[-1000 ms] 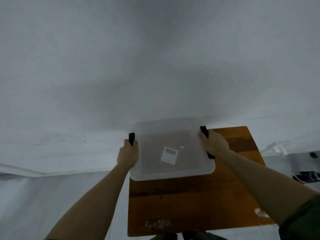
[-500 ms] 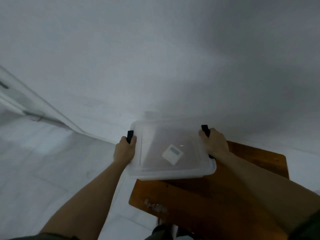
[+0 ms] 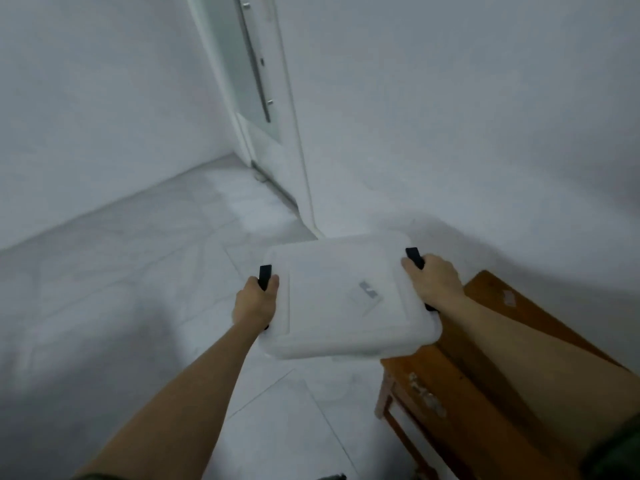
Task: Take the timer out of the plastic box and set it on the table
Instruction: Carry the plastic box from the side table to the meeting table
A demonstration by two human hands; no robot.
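A translucent plastic box point(image 3: 322, 327) with a lid and black side latches is held in the air, mostly over the floor beside the table. My left hand point(image 3: 255, 303) grips its left side at the black latch. My right hand point(image 3: 431, 284) grips the right side at the other latch. A small white timer point(image 3: 367, 295) with a grey display shows faintly through the lid, right of the box's middle. The brown wooden table point(image 3: 485, 403) stands at the lower right, under the box's right corner.
Grey tiled floor point(image 3: 138, 271) spreads to the left and below. A white wall rises behind, with a white door point(image 3: 256, 81) and its frame at the upper middle. The picture is blurred by motion.
The view has swung left, so the table has slid to the lower right and the door has come into sight. Both hands keep hold of the box, which now hangs mostly off the table's left edge.
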